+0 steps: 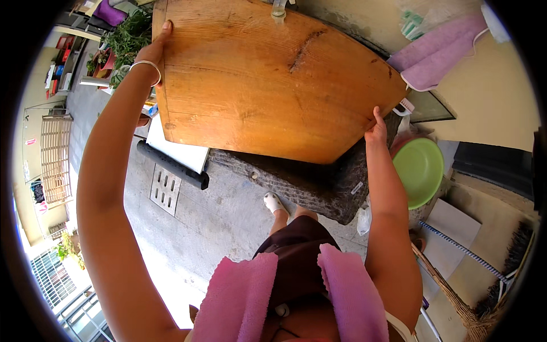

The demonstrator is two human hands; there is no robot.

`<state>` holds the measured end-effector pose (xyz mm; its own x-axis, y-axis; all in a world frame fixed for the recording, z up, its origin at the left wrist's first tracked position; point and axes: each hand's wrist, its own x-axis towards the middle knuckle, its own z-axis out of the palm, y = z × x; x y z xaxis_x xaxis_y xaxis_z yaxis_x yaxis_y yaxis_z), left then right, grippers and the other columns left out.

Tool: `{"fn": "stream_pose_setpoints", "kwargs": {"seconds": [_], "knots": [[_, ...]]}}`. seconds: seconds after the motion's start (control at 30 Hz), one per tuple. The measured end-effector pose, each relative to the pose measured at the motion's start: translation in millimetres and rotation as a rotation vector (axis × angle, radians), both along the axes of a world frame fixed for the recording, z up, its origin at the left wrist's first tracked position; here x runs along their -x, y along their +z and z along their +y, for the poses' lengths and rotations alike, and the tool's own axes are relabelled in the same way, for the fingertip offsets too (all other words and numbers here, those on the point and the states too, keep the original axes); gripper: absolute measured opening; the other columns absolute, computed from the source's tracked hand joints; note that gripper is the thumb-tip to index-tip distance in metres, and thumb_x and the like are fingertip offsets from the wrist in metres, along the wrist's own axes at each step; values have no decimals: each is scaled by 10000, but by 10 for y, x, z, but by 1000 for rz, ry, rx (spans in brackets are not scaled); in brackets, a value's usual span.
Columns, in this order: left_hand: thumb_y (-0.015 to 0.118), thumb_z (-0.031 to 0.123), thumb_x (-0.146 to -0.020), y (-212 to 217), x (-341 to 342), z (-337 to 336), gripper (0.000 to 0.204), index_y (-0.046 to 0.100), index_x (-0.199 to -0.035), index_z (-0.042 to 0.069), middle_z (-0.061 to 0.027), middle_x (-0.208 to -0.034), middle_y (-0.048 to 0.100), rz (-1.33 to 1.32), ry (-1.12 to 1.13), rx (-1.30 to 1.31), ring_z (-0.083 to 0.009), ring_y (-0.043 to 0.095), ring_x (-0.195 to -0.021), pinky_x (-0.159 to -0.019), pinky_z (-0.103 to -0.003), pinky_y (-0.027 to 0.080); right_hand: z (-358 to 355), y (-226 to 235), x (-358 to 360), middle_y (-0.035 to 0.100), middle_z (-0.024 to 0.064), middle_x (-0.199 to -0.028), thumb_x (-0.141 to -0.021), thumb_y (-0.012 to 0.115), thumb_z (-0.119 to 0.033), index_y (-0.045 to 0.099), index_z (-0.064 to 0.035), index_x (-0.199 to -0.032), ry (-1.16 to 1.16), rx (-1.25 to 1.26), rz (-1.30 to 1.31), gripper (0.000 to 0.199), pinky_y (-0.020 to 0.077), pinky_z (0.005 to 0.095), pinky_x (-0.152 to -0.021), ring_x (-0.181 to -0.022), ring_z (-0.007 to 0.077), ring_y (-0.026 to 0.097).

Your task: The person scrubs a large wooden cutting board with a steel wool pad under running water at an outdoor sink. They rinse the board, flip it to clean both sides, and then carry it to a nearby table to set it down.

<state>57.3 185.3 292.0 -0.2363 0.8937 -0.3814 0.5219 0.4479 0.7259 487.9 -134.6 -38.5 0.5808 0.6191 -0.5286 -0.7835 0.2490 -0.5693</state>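
Note:
A large varnished wooden board (256,85) with a dark scar near its top is tilted over a dark stone trough sink (285,185). My left hand (152,54), with a pale bangle at the wrist, grips the board's left edge near the upper corner. Around the right edge, low down, my right hand (376,129) is closed with its thumb on the face. The fingers of both hands are partly hidden behind the wood. A tap (278,8) shows just past the board's top edge. Much of the sink's inside is covered by the board.
Right of the sink stands a green basin (419,172), below a hanging purple cloth (439,54). A straw broom (450,290) leans at the lower right. Potted plants (128,40) are at the upper left, and a floor drain grate (165,189) lies left of the sink.

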Motion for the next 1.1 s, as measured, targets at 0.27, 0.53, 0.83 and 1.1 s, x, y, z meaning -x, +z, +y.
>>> {"fn": "stream_pose_setpoints", "kwargs": {"seconds": [0.27, 0.53, 0.83, 1.1], "knots": [[596, 838, -659, 422, 280, -281, 1119, 408, -1432, 51, -155, -1458, 420, 98, 11, 9, -388, 375, -1331, -933, -694, 329, 387, -37, 387, 573, 71, -1284, -729, 844, -157, 517, -56, -1304, 63, -15, 64, 669, 425, 458, -1023, -1195, 274, 522], [568, 859, -653, 473, 999, -174, 1176, 282, -1501, 96, -119, -1550, 280, 140, 35, 84, -370, 182, -1441, -960, -736, 282, 802, 120, 781, 600, 71, -1210, -755, 819, -146, 544, -47, -1241, 160, -7, 93, 567, 458, 429, -966, -1116, 256, 557], [543, 873, -658, 645, 1725, -251, 1162, 313, -1489, 94, -107, -1536, 320, 131, 171, 72, -358, 234, -1426, -968, -742, 271, 1179, 427, 1257, 602, 83, -1177, -771, 817, -220, 538, -67, -1210, 369, -66, 104, 542, 492, 460, -913, -1096, 260, 571], [538, 839, -707, 786, 2196, -357, 1085, 345, -1466, 88, -101, -1499, 381, 37, 167, 31, -337, 326, -1389, -930, -733, 323, 1285, 658, 1445, 574, 77, -1221, -758, 825, -220, 486, -93, -1265, 470, -104, 44, 623, 478, 492, -936, -1145, 265, 548]]}}
